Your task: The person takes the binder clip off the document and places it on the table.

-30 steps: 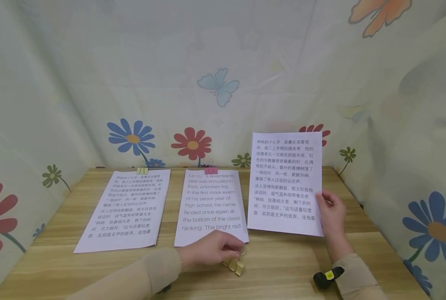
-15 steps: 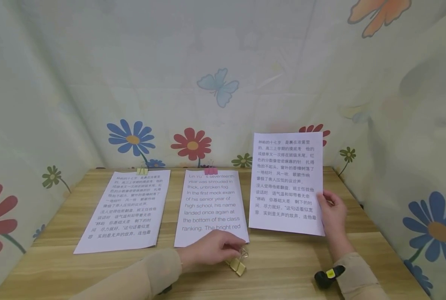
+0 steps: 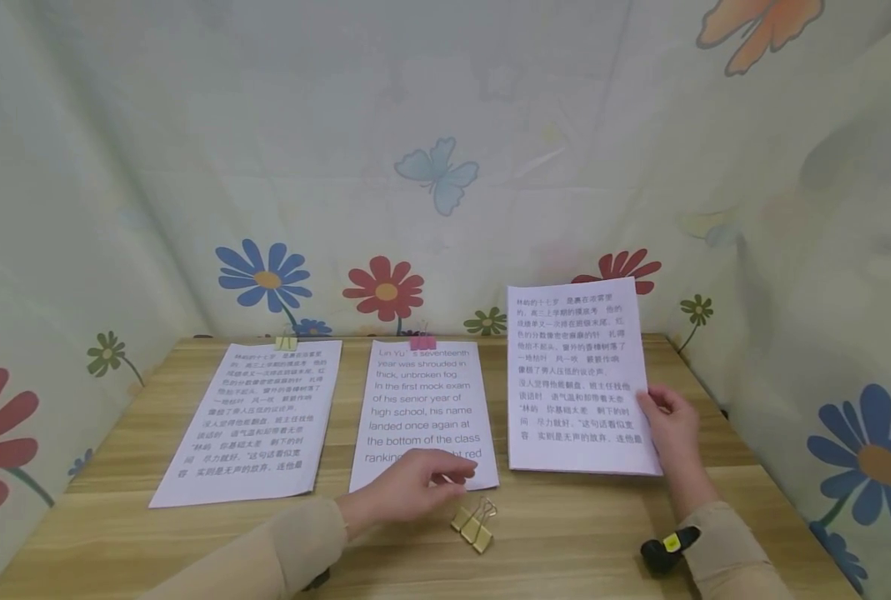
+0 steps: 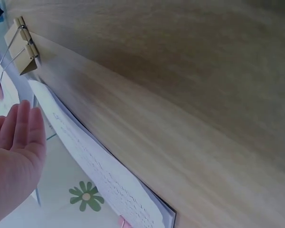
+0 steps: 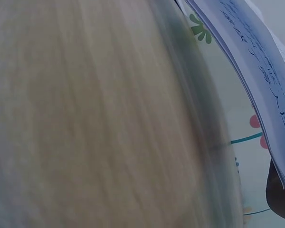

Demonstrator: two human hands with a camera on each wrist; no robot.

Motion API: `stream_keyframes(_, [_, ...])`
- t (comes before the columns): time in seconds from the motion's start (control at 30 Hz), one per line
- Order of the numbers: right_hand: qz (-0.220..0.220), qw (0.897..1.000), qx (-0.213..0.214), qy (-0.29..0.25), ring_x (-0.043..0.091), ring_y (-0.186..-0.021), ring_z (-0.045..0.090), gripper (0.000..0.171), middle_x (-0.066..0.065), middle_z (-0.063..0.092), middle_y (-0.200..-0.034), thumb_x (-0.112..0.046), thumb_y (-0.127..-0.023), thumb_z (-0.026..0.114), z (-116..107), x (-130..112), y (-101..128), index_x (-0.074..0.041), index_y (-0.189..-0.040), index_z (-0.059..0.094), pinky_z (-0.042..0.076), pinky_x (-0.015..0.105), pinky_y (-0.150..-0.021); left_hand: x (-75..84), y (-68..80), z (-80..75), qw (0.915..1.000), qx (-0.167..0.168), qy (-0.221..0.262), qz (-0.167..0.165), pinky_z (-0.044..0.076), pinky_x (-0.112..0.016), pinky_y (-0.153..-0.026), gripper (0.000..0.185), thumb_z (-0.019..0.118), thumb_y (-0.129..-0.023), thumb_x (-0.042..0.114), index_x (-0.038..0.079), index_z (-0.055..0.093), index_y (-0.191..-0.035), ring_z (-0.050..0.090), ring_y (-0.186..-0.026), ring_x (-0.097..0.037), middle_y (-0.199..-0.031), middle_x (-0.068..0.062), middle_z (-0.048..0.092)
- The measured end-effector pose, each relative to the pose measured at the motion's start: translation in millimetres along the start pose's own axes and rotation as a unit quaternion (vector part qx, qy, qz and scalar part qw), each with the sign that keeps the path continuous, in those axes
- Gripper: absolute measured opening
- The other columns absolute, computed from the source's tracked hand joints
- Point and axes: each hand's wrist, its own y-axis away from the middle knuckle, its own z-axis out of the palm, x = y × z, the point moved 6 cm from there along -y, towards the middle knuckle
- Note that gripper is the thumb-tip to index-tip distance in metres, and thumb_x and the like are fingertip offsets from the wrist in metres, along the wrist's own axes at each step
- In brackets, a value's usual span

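My right hand pinches the right edge of a small stack of printed sheets, held up and tilted above the table. In the right wrist view the sheets show several layered edges. My left hand hovers over the lower edge of the middle paper stack, its fingers relaxed and holding nothing. Just to its right a gold binder clip lies on the table with its wire handles up. The left wrist view shows the fingers apart from the binder clip.
A left paper stack lies flat with a gold binder clip on its top edge. A pink binder clip grips the middle stack's top. A flowered curtain rises behind the wooden table.
My left hand has let go of the gold binder clip and drawn back slightly left. The sheets in my right hand have been lowered a little and shifted slightly right.
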Motion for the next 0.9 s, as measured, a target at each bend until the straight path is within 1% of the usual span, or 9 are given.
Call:
stream_keyframes(0.07, [0.000,1.000,-0.009,0.012,0.013,-0.085,0.054,0.035,0.012,0.057,-0.119,-0.024,-0.100,0.059,1.3,2.1,-1.4,-0.002,-0.128,0.060,0.048,0.017,-0.067,-1.3,0.8,-0.2,1.0000,0.004,0.000,-0.002,0.054,-0.025,-0.087,0.035,0.067,-0.094,0.007,-0.002,0.064,-0.127,0.067,-0.103,-0.016,-0.116,-0.010,0.071])
stream_keyframes(0.27, [0.008,0.999,-0.035,0.035,0.018,-0.092,0.051,0.037,0.014,0.056,-0.117,-0.022,-0.101,0.058,6.4,11.0,-5.5,0.001,-0.131,0.058,0.045,0.020,-0.070,-2.2,2.1,0.3,0.9999,0.009,0.004,-0.007,0.054,-0.024,-0.086,0.038,0.068,-0.094,0.009,0.001,0.063,-0.130,0.066,-0.102,-0.011,-0.114,-0.007,0.071])
stream_keyframes(0.4, [0.010,0.998,-0.047,0.049,0.022,-0.095,0.051,0.038,0.017,0.056,-0.117,-0.020,-0.101,0.058,9.7,15.9,-8.2,0.003,-0.131,0.057,0.044,0.025,-0.074,-0.7,2.9,-0.8,0.9998,0.019,0.002,0.002,0.055,-0.028,-0.086,0.039,0.068,-0.094,0.009,0.000,0.062,-0.131,0.066,-0.101,-0.012,-0.112,-0.008,0.072])
stream_keyframes(0.6, [0.011,0.996,-0.060,0.062,0.027,-0.100,0.051,0.039,0.022,0.056,-0.121,-0.018,-0.100,0.057,13.1,18.9,-11.9,0.005,-0.132,0.055,0.043,0.032,-0.080,-2.7,3.4,-2.7,0.9993,0.036,0.005,-0.004,0.054,-0.033,-0.089,0.040,0.067,-0.094,0.009,0.001,0.061,-0.133,0.066,-0.101,-0.010,-0.111,-0.005,0.073])
stream_keyframes(0.8, [0.010,0.994,-0.074,0.077,0.030,-0.102,0.052,0.039,0.025,0.056,-0.122,-0.016,-0.099,0.058,17.0,19.1,-12.8,0.006,-0.131,0.055,0.043,0.034,-0.081,-3.5,2.8,-2.6,0.9989,0.045,0.007,-0.006,0.052,-0.032,-0.092,0.040,0.068,-0.094,0.010,0.002,0.061,-0.133,0.065,-0.101,-0.009,-0.110,-0.004,0.073])
stream_keyframes(0.9, [0.011,0.993,-0.081,0.082,0.031,-0.103,0.052,0.039,0.025,0.055,-0.122,-0.016,-0.100,0.057,18.5,19.5,-13.2,0.006,-0.132,0.055,0.043,0.034,-0.081,-3.2,2.6,-2.6,0.9987,0.051,0.006,0.000,0.052,-0.032,-0.093,0.040,0.068,-0.094,0.010,0.001,0.061,-0.133,0.065,-0.100,-0.008,-0.109,-0.003,0.073])
